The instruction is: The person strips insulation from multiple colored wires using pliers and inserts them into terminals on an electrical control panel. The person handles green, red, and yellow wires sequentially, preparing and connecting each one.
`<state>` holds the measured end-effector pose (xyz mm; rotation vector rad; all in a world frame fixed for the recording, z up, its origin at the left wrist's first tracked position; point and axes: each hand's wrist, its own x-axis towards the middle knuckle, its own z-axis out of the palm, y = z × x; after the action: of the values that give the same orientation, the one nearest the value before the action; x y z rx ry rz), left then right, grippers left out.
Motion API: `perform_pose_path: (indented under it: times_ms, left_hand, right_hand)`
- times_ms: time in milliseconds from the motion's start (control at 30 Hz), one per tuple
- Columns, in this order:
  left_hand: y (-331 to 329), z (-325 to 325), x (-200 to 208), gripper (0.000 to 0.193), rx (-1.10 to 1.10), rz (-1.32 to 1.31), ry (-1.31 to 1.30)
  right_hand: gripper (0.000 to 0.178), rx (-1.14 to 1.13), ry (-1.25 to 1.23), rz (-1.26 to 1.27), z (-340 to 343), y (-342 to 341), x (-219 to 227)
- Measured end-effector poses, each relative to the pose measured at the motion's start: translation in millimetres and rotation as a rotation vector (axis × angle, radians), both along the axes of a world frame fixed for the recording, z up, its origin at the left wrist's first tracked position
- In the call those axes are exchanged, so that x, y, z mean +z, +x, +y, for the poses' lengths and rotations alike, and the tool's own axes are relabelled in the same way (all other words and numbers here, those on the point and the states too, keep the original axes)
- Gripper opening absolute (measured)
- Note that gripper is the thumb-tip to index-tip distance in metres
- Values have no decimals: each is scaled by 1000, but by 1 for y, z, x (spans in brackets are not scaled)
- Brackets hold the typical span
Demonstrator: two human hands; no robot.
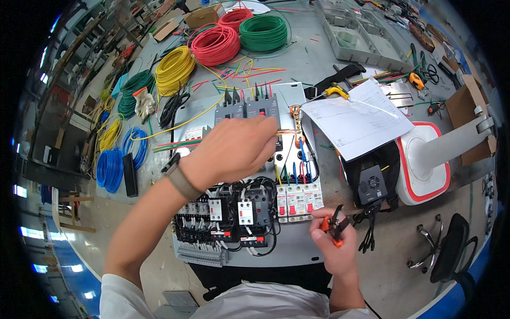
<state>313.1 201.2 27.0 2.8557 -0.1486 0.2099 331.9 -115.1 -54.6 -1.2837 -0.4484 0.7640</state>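
My left hand reaches across the middle of a metal panel, palm down, fingers closed. Thin copper-coloured wire ends stick out from its fingertips toward a brass terminal bar on orange standoffs. Green and red wires emerge on the other side of the hand, near the wrist. The grip itself is hidden under the fingers. My right hand is wrapped round orange-handled pliers, jaws upward, beside the panel's near right corner. Left of them is a row of white breakers with red switches.
Behind the panel's large grey breakers lie red, yellow and green wire coils. Papers overlap the panel's right side. A white stand with red trim and a black device are farther right.
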Motion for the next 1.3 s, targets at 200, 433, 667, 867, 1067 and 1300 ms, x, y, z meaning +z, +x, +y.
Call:
perform_pose_path:
  times_ms: [200,433,667,867,1067,1300]
  left_hand:
    - [45,-1,-49,13,-63,28,260]
    - [49,2,-45,29,-125,-24,266]
    - [28,20,-35,25,1,-6,57]
    - [18,27,-47,19,11,-41,-4]
    - [20,30,-41,17,30,33,-108]
    - [8,31,-12,14,49,-90,-98]
  right_hand:
    - [36,34,21,8,-7,4,-11]
    - [39,59,37,73,-13,7,-14]
    - [39,61,1,15,-22,10,-14]
    - [38,20,19,68,-23,3,-9]
    - [37,11,6,27,-22,-5,-5]
    - [36,-39,-24,-21,-20,-8,-3]
